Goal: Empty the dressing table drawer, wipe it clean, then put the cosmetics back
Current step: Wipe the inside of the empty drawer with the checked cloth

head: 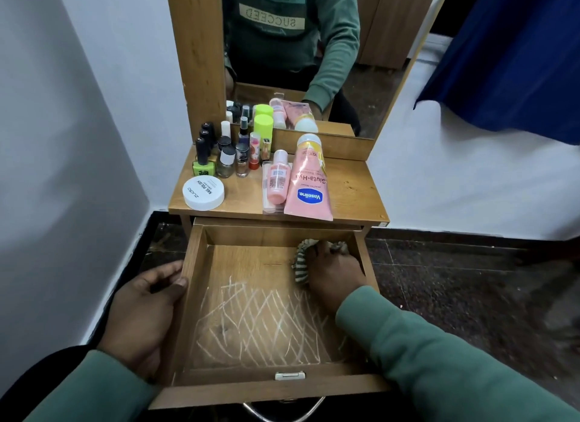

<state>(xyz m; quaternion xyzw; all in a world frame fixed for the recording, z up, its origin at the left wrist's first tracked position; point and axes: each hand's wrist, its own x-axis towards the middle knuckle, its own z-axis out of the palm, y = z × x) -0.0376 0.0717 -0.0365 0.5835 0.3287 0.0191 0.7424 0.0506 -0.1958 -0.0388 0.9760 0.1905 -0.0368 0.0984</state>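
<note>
The wooden drawer point(194, 299) stands pulled out, with nothing in it but white chalky streaks on its floor. My right hand point(334, 272) presses a striped cloth point(300, 266) into the drawer's far right corner, fingers curled over it. My left hand point(146, 315) holds the drawer's left wall, its thumb on the rim. On the dressing table top point(351, 195) lie a pink Vaseline tube point(309, 186), a small pink bottle point(277, 181), a white round nail polish remover tub point(204, 193) and several nail polish bottles point(226, 153).
A mirror point(314, 44) behind the table top reflects a person in a green sweater. A white wall closes the left side. A blue curtain point(508, 54) hangs at the right. Dark stone floor lies right of the drawer. A metal handle point(282, 413) sits under the drawer front.
</note>
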